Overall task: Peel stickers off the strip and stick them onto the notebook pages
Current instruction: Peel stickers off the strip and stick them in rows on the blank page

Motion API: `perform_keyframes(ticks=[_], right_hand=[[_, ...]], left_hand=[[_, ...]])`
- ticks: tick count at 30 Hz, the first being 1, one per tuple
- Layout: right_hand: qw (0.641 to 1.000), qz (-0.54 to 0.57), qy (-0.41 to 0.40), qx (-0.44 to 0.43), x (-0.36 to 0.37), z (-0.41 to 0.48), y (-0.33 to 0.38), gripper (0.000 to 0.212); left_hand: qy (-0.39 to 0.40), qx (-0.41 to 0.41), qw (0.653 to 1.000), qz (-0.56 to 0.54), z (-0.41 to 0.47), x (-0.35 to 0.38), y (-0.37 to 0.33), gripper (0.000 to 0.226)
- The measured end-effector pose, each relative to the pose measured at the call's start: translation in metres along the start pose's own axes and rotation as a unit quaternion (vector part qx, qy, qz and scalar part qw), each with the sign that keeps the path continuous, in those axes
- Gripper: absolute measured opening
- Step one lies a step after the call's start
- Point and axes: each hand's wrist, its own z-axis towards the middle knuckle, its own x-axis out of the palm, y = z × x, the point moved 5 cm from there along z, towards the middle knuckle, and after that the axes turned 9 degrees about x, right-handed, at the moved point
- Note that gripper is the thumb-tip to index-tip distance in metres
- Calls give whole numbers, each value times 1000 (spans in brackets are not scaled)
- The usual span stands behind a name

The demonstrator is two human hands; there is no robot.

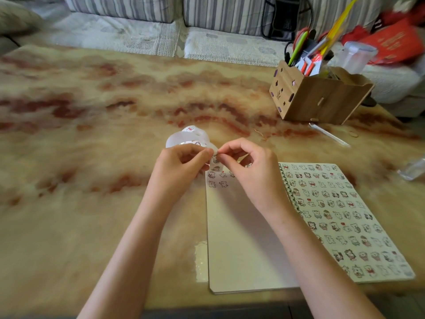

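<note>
An open spiral notebook lies on the table before me. Its left page is mostly blank, with a few small animal stickers near the top. Its right page is covered with several rows of stickers. A curled translucent sticker strip rises above the notebook's top left corner. My left hand grips the strip, fingers curled round it. My right hand pinches a sticker on the strip's hanging end, thumb and forefinger meeting just beside my left fingertips.
A cardboard organiser box with pens and scissors stands at the back right. A thin clear stick lies in front of it, and a clear plastic piece sits at the right edge. A sofa runs behind the marbled table.
</note>
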Motion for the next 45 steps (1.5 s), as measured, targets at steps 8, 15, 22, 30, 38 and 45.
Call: perform_keyframes(ticks=[8,15,22,30,38,45], right_hand=[[993,-92,-42,-63,2,-1,0,7],[993,-92,-11,-68,0,-2,5,6],[991,65,61,96,-15,4,-2,6],[946,-8,144,291,-29,0,-40,6],[944,-37,152,291,-22,-2,-42,6],[945,-56,150,283,-21,-2,-42,6]], left_hand=[[-17,-11,1000,13,-1,-2,2,16],[-15,-11,1000,15,-2,-3,2,18],[-35,-6,998,46,-2,-6,2,20],[-34,1,997,69,-2,-6,3,21],[-32,-1,997,75,-2,-7,4,20],[-32,-5,997,70,-2,-7,4,20]])
